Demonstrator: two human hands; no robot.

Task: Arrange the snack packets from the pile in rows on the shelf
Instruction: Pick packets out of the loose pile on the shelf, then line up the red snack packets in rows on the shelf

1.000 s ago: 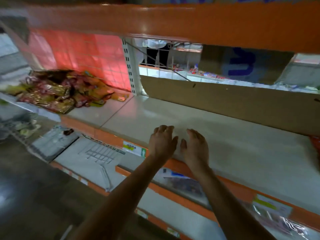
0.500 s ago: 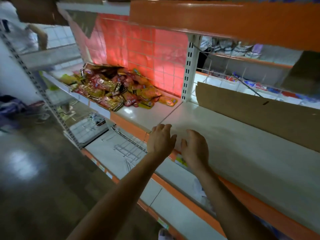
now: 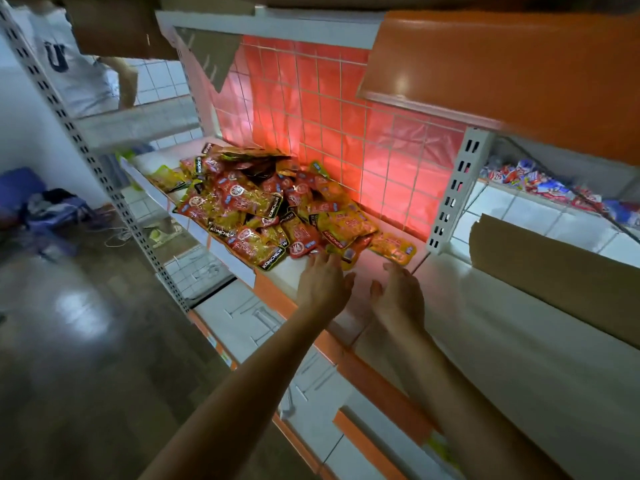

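While the pile of snack packets (image 3: 263, 209) lay heaped on the shelf (image 3: 363, 282), against the red back panel (image 3: 346, 133), the hands had closed in on it. A sec earlier both hovered over the bare bay to the right, w/ the pile well apart; now the left hand (image 3: 323, 285) had its fingers (image 3: 320, 261) at the nearest red packet (contact looked likely, not certain). The right hand (image 3: 398, 296) was just short of the stray yellow packet (image 3: 393, 249) lying off the pile's right edge. Both hands were flat, fingers straight and loosely spread, holding nothing. So the reach was about done and the first pick-up had not yet happened; no rows existed yet.

Room: the pile's front packets overhung or sat near the shelf's front edge (image 3: 277, 299), so a careless pull could tip some off. Right of the pile a strip of bare shelf ran to the slotted upright (image 3: 457, 188), and past it lay more open shelf in front of the cardboard sheet (image 3: 554, 268). The orange upper shelf (image 3: 502, 71) hung low, limiting lift height.
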